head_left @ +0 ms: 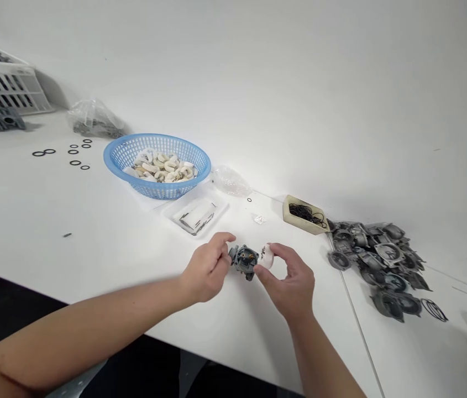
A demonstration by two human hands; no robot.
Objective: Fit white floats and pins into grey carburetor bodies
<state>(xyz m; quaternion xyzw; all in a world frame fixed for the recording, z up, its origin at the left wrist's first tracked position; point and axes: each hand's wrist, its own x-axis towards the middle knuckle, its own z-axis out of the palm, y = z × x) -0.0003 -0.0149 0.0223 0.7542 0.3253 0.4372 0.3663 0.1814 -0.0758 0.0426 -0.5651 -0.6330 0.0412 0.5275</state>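
Note:
A grey metal carburetor body [245, 260] is held over the white table with its round open side facing up, and small brass parts show inside. The fingers of my left hand [209, 268] are closed on its left edge, the index finger stretched out above. Between thumb and index finger, my right hand [290, 279] pinches a white plastic float [268, 256] with a small metal piece on its left side. The float is just right of the carburetor body; whether they touch, I cannot tell.
A blue basket [156, 190] of white floats stands behind a white tray [171, 214] of thin pins. Right of centre are a cream box [304, 224] of black rings and a pile of grey metal bowls [382, 254]. Several O-rings [75, 163], a plastic bag [96, 119] and a white crate [13, 88] lie left.

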